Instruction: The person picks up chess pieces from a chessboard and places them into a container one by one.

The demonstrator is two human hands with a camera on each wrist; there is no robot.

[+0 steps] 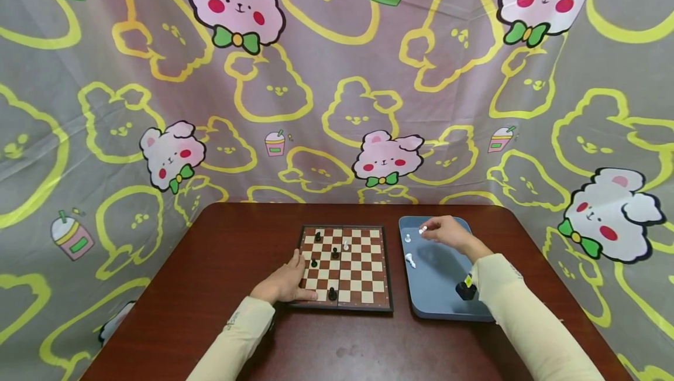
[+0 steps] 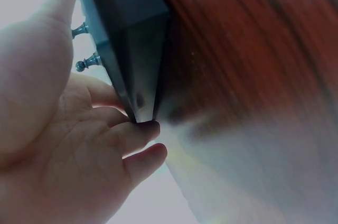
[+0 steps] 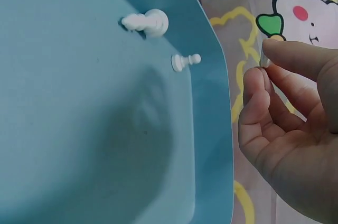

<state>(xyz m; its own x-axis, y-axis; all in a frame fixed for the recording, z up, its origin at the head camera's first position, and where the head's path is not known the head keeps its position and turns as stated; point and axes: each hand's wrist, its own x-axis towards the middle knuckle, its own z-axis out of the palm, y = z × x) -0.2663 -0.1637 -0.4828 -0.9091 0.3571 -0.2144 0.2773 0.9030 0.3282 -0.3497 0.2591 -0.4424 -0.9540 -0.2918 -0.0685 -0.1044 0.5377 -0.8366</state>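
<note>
My left hand (image 1: 284,280) grips the left side of a brown-and-cream chessboard (image 1: 363,297), thumb over its near corner and fingers along the dark edge. In the left wrist view, fingertips (image 2: 150,155) meet the board's black side (image 2: 129,44). My right hand (image 1: 449,233) is over the far left part of a blue tray (image 1: 421,287). Its thumb and fingers pinch a small white chess piece (image 3: 264,61), mostly hidden by them. In the tray a white pawn (image 3: 185,62) stands near the wall; a larger white chess piece (image 3: 147,22) lies on its side.
Several black chess pieces (image 1: 332,294) stand on the board's left half, along with a white chess piece (image 1: 346,246) near the middle fold. The brown table (image 1: 242,234) ends at a patterned cloth (image 1: 316,123). A black device (image 1: 466,289) sits at my right wrist.
</note>
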